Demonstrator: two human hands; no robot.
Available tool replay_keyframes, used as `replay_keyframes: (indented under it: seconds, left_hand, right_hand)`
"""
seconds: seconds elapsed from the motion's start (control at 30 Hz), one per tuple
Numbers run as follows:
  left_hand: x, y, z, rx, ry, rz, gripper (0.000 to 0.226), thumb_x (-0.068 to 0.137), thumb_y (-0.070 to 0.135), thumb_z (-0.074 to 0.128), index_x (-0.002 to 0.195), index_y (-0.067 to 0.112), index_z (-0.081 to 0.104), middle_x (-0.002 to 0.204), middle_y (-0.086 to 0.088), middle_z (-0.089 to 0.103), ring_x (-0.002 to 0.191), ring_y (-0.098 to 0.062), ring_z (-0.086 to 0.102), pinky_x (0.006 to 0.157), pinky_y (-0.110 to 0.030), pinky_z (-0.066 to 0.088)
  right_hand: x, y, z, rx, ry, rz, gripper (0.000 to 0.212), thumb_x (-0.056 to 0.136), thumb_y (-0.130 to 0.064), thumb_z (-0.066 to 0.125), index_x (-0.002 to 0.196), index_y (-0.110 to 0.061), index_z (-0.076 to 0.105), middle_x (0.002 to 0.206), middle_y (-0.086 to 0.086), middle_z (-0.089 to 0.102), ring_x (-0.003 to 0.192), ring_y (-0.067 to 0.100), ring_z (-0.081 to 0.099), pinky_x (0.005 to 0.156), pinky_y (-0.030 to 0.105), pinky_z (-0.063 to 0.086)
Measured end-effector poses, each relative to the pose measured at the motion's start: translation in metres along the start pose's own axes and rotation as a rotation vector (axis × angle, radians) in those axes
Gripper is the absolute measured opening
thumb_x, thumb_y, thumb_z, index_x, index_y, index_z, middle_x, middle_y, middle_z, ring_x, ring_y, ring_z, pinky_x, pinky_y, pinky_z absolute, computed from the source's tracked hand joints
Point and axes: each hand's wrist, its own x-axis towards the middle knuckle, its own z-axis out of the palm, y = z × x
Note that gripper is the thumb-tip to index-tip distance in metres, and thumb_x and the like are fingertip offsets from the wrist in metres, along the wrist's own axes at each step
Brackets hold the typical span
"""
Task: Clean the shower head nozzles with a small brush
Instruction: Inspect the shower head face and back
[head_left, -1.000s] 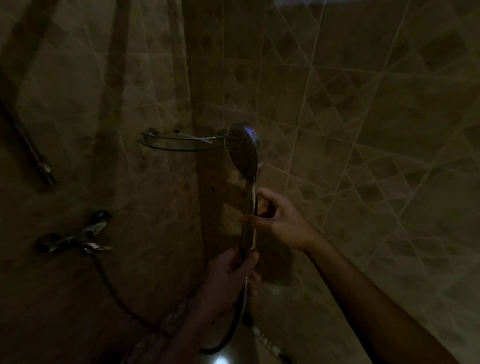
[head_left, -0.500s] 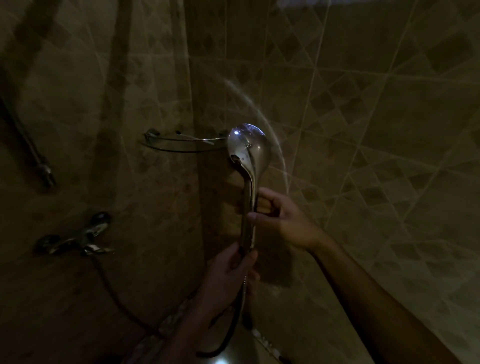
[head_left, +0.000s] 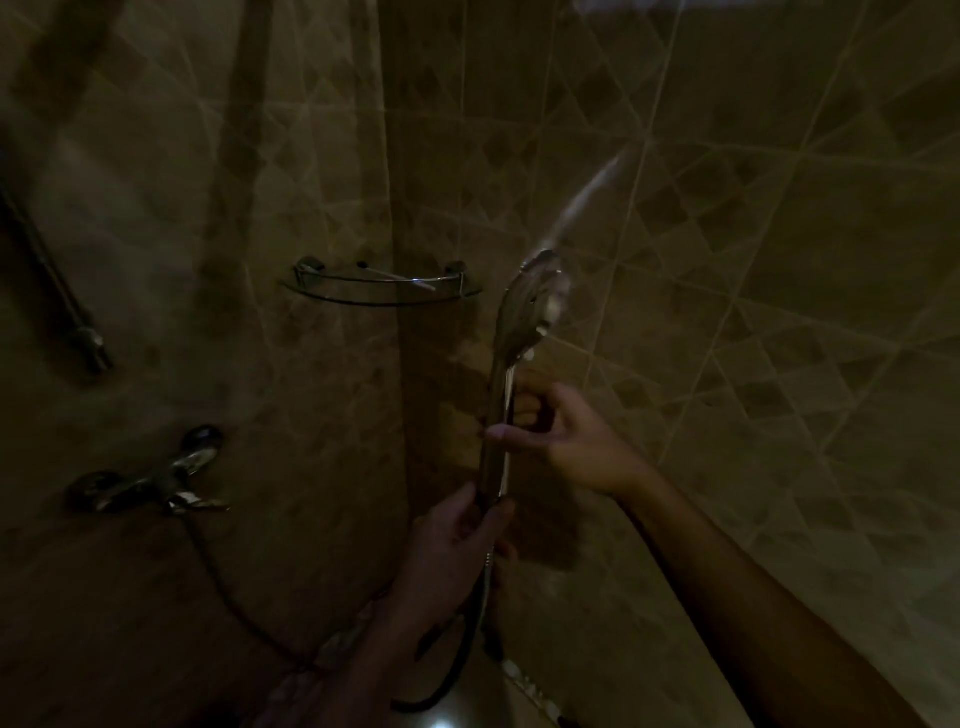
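Rotated rightward since before, shower head (head_left: 525, 306) is gripped by left hand (head_left: 451, 553) and right hand (head_left: 563, 439).

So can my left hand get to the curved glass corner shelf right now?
Probably, once freed: left hand grips the chrome shower head's handle, but nothing blocks the way to the glass shelf.

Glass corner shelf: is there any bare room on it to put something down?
Yes, it seems: the glass corner shelf looks bare at its front left, between its left bracket and a thin stick-like item lying towards the right. It's crowded at the shower head handle, gripped by the left hand and right hand.
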Motion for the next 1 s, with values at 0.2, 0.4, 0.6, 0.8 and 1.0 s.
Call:
replay_keyframes:
  seconds: [0.2,0.4,0.6,0.8,1.0]
  left_hand:
    - [0.008,0.002,-0.005,-0.044,-0.010,-0.075,0.031,0.071,0.057,0.069,0.083,0.029,0.070,0.066,-0.010,0.069,0.062,-0.035,0.064,0.061,-0.064,0.052]
    - [0.012,0.006,-0.017,0.014,0.007,-0.056,0.030,0.074,0.056,0.069,0.089,0.029,0.070,0.071,-0.009,0.072,0.059,-0.033,0.066,0.060,-0.060,0.055]
    - [0.010,0.017,-0.022,-0.028,-0.019,-0.053,0.015,0.091,0.030,0.065,0.077,0.034,0.070,0.064,-0.004,0.067,0.058,-0.029,0.061,0.060,-0.050,0.056]
    - [0.012,0.014,-0.036,0.014,-0.008,-0.066,0.019,0.082,0.044,0.071,0.074,0.026,0.072,0.061,0.000,0.066,0.053,-0.028,0.062,0.057,-0.055,0.057]
    - [0.008,0.020,-0.050,-0.027,-0.107,-0.004,0.016,0.090,0.040,0.064,0.103,0.035,0.070,0.071,0.001,0.070,0.059,-0.026,0.065,0.057,-0.041,0.055]
  right_hand:
    - [0.009,-0.002,0.006,-0.111,0.041,-0.074,0.031,0.087,-0.012,0.074,0.116,-0.012,0.063,0.101,0.021,0.069,0.094,0.037,0.069,0.079,0.056,0.057]
    - [0.016,0.002,0.008,-0.004,0.069,-0.059,0.029,0.082,0.002,0.075,0.106,-0.008,0.062,0.084,0.008,0.068,0.076,0.019,0.060,0.067,0.029,0.052]
    - [0.023,0.000,0.013,-0.087,0.037,-0.078,0.039,0.088,0.002,0.069,0.125,-0.009,0.059,0.104,-0.016,0.070,0.100,0.003,0.066,0.086,0.024,0.054]
    - [0.027,-0.005,0.021,-0.073,0.124,-0.065,0.044,0.079,0.008,0.075,0.117,0.003,0.054,0.092,0.014,0.069,0.086,0.042,0.068,0.074,0.061,0.057]
    - [0.028,-0.016,0.034,-0.092,0.073,-0.042,0.039,0.090,0.000,0.067,0.128,-0.002,0.056,0.106,0.003,0.067,0.098,0.014,0.067,0.086,0.031,0.058]
